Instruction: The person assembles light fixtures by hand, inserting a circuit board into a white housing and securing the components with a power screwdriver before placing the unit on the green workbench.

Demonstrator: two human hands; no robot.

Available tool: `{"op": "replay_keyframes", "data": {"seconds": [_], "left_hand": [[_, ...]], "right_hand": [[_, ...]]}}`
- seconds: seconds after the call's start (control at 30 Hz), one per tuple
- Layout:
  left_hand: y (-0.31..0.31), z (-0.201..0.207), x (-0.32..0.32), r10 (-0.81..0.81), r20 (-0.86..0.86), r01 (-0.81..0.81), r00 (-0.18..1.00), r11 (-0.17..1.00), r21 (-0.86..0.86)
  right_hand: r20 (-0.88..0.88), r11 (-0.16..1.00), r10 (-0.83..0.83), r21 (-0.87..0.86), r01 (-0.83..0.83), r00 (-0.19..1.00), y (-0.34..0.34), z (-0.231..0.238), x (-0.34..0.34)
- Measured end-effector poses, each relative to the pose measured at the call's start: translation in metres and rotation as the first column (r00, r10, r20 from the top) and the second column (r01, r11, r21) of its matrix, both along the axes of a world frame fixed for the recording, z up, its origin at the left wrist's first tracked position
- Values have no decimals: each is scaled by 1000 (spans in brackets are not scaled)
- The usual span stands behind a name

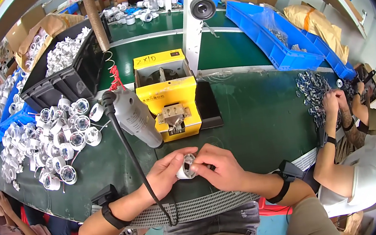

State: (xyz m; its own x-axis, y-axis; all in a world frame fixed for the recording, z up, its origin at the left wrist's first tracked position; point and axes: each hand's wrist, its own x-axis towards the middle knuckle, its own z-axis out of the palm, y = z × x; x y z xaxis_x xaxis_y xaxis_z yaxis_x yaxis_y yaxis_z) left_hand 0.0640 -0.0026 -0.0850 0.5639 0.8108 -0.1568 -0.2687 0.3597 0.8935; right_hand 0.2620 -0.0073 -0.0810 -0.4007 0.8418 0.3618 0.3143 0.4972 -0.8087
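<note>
Close to the front edge of the green table, my left hand (165, 171) is closed around a small white round plastic housing (184, 173). My right hand (222, 166) meets it from the other side, thumb and fingers pinched at the housing's open rim. Whether those fingers also grip a small part inside is hidden. Just beyond my hands hangs a grey electric screwdriver (136, 117), tip down, its black cable looping down past my left wrist. Behind stands a yellow screw feeder (169, 98) with a metal block on its front.
Many white round housings (55, 143) with wires lie heaped at left. A black crate (75, 77) of white parts stands behind them. Blue bins (277, 43) sit at far right, near a pile of small wired parts (314, 92). Co-workers sit on both sides and opposite.
</note>
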Motion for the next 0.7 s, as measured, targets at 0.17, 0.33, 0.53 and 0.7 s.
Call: {"op": "replay_keyframes", "data": {"seconds": [0.17, 0.33, 0.53, 0.7], "left_hand": [[-2, -5, -1, 134, 86, -136, 987, 991, 17], [-3, -10, -4, 207, 51, -211, 977, 905, 368], [-3, -1, 3, 112, 330, -173, 937, 971, 163], [-5, 5, 2, 92, 345, -97, 934, 995, -4]], "right_hand": [[-33, 897, -199, 397, 195, 980, 6, 5, 3], [89, 878, -23, 478, -23, 996, 8, 14, 13], [-405, 963, 167, -131, -237, 899, 6, 6, 1], [-428, 927, 25, -329, -182, 904, -1, 8, 0]]}}
